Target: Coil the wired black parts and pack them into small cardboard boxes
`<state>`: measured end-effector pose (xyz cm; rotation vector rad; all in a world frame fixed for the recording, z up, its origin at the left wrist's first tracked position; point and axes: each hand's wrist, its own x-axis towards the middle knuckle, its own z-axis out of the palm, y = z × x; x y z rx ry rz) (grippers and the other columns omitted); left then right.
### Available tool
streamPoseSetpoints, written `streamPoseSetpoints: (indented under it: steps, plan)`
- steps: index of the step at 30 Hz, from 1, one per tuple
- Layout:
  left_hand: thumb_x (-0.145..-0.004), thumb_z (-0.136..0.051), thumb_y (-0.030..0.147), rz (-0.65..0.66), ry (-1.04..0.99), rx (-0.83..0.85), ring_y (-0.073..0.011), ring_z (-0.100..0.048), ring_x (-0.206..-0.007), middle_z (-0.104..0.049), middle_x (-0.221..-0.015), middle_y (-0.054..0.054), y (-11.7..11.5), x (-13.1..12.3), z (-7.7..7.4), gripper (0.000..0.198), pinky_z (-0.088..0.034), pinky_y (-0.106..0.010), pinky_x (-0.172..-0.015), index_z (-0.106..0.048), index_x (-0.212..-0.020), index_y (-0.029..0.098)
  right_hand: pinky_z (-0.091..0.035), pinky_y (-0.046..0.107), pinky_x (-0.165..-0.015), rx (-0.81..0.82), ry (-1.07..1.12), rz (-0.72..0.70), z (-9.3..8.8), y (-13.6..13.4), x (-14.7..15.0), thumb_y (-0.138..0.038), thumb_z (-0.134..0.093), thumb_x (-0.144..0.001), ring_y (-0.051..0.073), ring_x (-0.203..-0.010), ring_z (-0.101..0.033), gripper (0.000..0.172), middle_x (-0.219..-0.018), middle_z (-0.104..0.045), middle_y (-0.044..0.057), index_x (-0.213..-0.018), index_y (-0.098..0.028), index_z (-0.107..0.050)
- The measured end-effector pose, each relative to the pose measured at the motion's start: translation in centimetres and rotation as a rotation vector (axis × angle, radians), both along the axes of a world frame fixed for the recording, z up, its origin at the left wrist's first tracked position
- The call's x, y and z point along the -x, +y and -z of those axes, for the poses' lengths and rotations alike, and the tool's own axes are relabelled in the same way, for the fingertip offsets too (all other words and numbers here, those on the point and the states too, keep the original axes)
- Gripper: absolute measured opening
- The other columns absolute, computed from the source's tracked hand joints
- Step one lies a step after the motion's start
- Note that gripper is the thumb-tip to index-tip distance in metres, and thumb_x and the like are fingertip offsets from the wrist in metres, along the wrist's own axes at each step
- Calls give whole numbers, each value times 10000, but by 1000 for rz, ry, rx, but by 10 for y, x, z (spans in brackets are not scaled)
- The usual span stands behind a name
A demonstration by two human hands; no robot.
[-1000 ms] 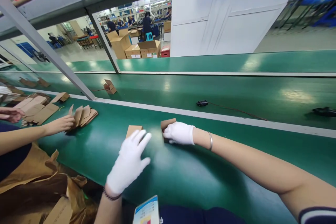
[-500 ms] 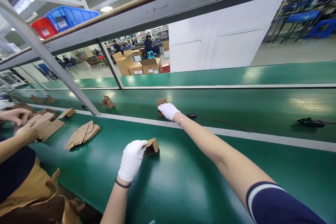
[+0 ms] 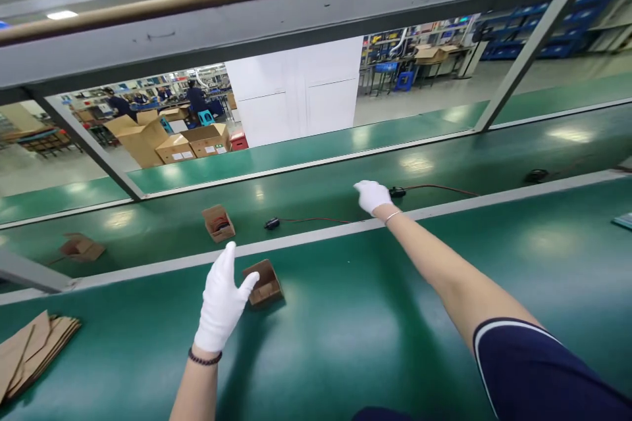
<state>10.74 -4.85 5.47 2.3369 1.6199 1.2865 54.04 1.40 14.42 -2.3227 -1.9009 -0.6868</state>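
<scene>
My left hand (image 3: 222,302), in a white glove, has its thumb and fingers apart beside an open brown box (image 3: 265,284) on the green worktop. The thumb overlaps the box's upper edge; contact is unclear. Above the belt, my gloved right hand (image 3: 372,197) has its fingers drawn together, and what they hold, if anything, is hidden. Just right of it is a black part with a cable (image 3: 397,192). Another black part (image 3: 272,223) rests on the belt, its thin cable trailing right. Left of that stands an open box (image 3: 218,223) with something dark inside.
Flat cardboard pieces (image 3: 37,348) lie stacked at lower left. Another open box (image 3: 82,247) is on the belt (image 3: 326,194) at left. Slanted metal posts (image 3: 523,66) and a long beam (image 3: 276,20) cross above the line. A pale strip (image 3: 316,241) separates worktop and belt.
The view has swung right. My left hand has let go of the small box and opened. My right hand has left the box on the belt and moved right, near another black part.
</scene>
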Motion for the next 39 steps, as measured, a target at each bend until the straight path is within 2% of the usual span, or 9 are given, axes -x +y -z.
streamPoseSetpoints:
  steps: [5, 10, 14, 18, 22, 26, 31, 35, 39]
  plan:
    - [-776, -525, 473, 19, -121, 4, -129, -474, -1249, -487, -1332, -3, -44, -2, -9, 681, -419, -401, -1152, -258, -1382, 312, -406, 306, -680, -26, 121, 297, -6, -18, -92, -99, -502, -759, 191, -869, -515, 402, -1091, -545, 184, -1154, -90, -572]
    - [-784, -494, 498, 201, -131, 269, -101, -471, -1255, -486, -1332, 52, -67, -37, -7, 523, -465, -358, -1122, -420, -1280, 349, -376, 307, -591, 130, 269, 247, 7, -11, -95, -289, -563, -745, 115, -537, -450, 391, -788, -591, 120, -1088, -114, -630]
    - [-781, -485, 508, 427, -213, 504, -120, -451, -1278, -473, -1346, 16, -73, -73, -6, 512, -401, -396, -1178, -469, -1259, 324, -350, 336, -605, 115, 277, 151, 11, -14, -57, -378, -544, -708, 210, -673, -542, 411, -858, -601, 170, -1003, -121, -669]
    - [-772, -516, 464, 554, -508, 732, -115, -474, -1237, -464, -1353, -17, -73, -109, -15, 572, -335, -403, -1216, -416, -1306, 288, -371, 339, -778, -94, 198, -96, 18, -36, 20, -373, -548, -711, 281, -962, -541, 333, -986, -608, 145, -911, -136, -669]
    - [-747, -575, 407, 518, -930, 864, -140, -370, -1336, -305, -1460, -71, -64, -141, -31, 796, -283, -379, -1235, -179, -1414, 229, -412, 297, -680, -118, 417, -215, 37, -77, 120, -439, -536, -782, 224, -805, -605, 409, -939, -641, 84, -1064, -151, -607]
    - [-763, -549, 326, 345, -1171, 709, -98, -489, -1185, -490, -1300, -71, -43, -145, -35, 552, -364, -298, -1156, -384, -1272, 194, -399, 276, -642, 50, 350, -462, 44, -111, 177, -401, -489, -859, 194, -823, -614, 398, -1021, -643, 30, -1203, -212, -560]
    - [-729, -586, 374, 265, -920, 605, -57, -536, -895, -599, -1041, -14, -27, -105, -20, 494, -440, -274, -999, -471, -1187, 231, -349, 273, -590, 88, 140, -614, 14, -120, 169, -415, -467, -898, 158, -719, -585, 267, -870, -647, -1, -959, -267, -680]
    - [-619, -685, 505, 409, -544, 692, -80, -533, -904, -608, -1055, 13, -36, -92, -25, 581, -441, -259, -942, -541, -1127, 262, -377, 251, -669, -49, 215, -776, -10, -117, 170, -413, -472, -906, 122, -787, -575, 284, -920, -644, 10, -887, -245, -700]
    - [-588, -717, 426, 424, -447, 732, -50, -491, -729, -615, -883, 17, -52, -99, -34, 781, -453, -200, -757, -403, -1281, 250, -384, 238, -700, -33, 418, -680, -3, -104, 186, -359, -518, -880, 119, -803, -572, 222, -916, -643, 8, -869, -243, -707]
